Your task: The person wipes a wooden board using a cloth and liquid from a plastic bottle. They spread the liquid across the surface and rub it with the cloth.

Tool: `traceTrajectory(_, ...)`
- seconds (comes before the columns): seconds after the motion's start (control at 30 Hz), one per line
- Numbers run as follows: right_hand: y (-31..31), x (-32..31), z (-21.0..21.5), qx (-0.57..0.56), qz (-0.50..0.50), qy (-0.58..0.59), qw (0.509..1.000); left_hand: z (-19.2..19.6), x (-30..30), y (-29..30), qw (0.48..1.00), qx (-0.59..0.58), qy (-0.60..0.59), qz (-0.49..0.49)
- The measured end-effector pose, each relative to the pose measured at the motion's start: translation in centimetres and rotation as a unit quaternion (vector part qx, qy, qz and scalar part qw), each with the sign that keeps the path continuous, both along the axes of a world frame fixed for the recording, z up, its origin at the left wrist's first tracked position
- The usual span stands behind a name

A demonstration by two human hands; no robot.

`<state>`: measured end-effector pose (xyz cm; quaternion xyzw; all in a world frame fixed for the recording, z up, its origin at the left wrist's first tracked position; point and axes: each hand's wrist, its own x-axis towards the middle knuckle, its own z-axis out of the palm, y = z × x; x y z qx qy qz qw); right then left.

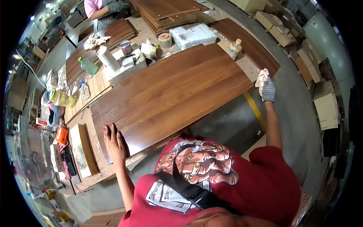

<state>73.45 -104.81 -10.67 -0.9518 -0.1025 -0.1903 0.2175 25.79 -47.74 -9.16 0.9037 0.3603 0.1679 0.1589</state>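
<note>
A long brown wood-grain panel (181,90) lies across the workbench in front of me. My left hand (114,143) is bare and rests flat on the panel's near left corner, fingers stretched out. Off the panel's right end, my right hand (268,90) wears a grey knit glove and is closed on a crumpled pale pink cloth (261,78). The cloth is near the panel's right edge; whether it touches the edge I cannot tell.
Behind the panel stand a white bottle (107,58), a green bottle (87,66), a tin (126,47), a tape roll (165,40) and a wrapped white block (193,36). A small bottle (235,49) stands far right. A gloved co-worker (109,11) is beside stacked panels (166,15). A fan (36,159) is at left.
</note>
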Motion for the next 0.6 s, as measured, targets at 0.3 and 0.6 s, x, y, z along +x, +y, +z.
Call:
traceTrajectory(0.3,27.5,-19.9,6.9,-0.224,0.504,-0.048,0.833,0.1,-1.2,-0.1,0.999,-0.015,-0.029,-0.002)
traceTrajectory(0.6,46.8,-31.7,3.6,-0.152,0.736,-0.028,0.659,1.5,-0.5,-1.5,0.921,-0.263,-0.283,0.056)
